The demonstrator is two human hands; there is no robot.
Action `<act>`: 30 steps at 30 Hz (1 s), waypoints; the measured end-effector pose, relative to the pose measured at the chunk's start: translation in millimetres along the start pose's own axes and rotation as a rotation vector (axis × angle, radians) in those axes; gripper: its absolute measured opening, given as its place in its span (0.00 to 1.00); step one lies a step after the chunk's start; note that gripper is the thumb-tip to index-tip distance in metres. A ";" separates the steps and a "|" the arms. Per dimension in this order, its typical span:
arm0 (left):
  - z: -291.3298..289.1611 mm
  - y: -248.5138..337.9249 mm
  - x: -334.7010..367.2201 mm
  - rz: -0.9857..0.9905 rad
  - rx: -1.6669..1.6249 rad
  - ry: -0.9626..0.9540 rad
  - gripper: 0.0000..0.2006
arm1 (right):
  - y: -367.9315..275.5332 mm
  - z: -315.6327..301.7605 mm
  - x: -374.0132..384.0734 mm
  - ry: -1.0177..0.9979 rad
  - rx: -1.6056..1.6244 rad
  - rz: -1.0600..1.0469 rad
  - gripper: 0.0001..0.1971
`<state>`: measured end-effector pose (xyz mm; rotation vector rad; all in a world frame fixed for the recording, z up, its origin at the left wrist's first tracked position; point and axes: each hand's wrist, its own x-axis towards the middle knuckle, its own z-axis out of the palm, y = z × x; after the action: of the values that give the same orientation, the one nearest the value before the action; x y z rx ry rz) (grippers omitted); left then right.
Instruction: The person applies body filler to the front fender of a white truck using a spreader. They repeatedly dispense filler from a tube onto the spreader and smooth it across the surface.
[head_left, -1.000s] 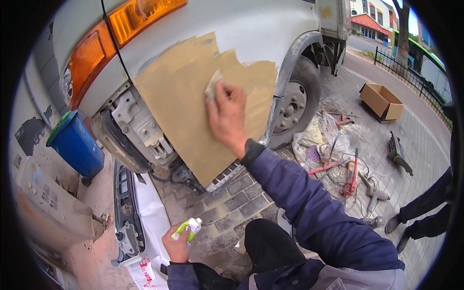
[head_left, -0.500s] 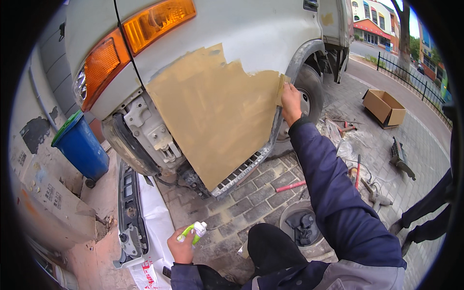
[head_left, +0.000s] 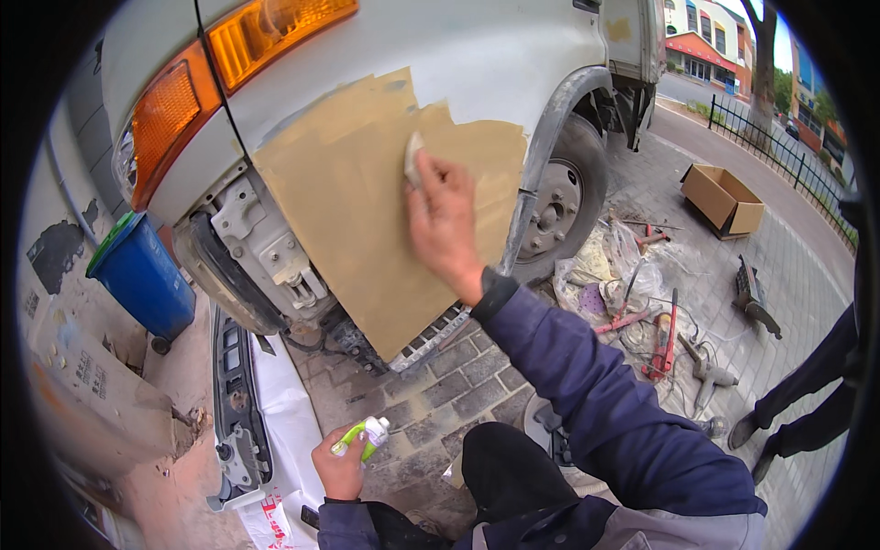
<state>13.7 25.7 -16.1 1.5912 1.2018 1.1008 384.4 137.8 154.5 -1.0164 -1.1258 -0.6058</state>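
Note:
A tan layer of filler (head_left: pixel 344 229) covers the lower front corner of a pale grey truck cab (head_left: pixel 467 55). My right hand (head_left: pixel 446 225) is closed on a thin, light-coloured putty spreader (head_left: pixel 414 158) over the upper middle of this patch. The spreader is seen nearly edge-on, so I cannot tell if it touches the surface. Low in the picture, my left hand (head_left: pixel 339 466) grips a small green and white tube (head_left: pixel 373 429), its white end pointing up and right.
Right of the cab lie plastic sheeting (head_left: pixel 587 261), red-handled tools (head_left: pixel 662 344) and a grey power tool (head_left: pixel 713 376). Beyond stands an open cardboard box (head_left: pixel 722 202). A person's legs (head_left: pixel 807 385) are at right. A blue bin (head_left: pixel 147 280) and a detached bumper (head_left: pixel 240 394) are at left.
My right hand has moved left with the spreader, from the patch's right edge beside the wheel to its upper middle. My left hand keeps the tube in nearly the same place.

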 end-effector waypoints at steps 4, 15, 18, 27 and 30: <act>4.0 -2.7 0.3 -0.007 -0.027 0.006 0.11 | -31.1 -18.4 -37.0 -0.216 0.212 -0.121 0.27; -10.1 -1.0 -7.5 -0.006 0.023 0.015 0.11 | 156.3 -91.0 -6.8 0.152 0.216 0.599 0.19; -14.4 -3.0 -7.7 -0.021 0.031 0.025 0.11 | 179.1 -95.7 4.9 0.172 0.158 0.613 0.19; -14.4 -8.1 -5.6 -0.021 0.048 0.014 0.11 | 195.1 -65.1 22.2 0.052 0.139 0.689 0.18; -12.8 -6.4 -3.4 -0.013 0.047 0.006 0.12 | 177.2 -53.2 12.2 -0.026 -0.287 0.517 0.18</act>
<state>-0.6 25.0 -19.3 1.6142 1.2486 1.0770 558.6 169.8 99.5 -1.5018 -0.7613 -0.3390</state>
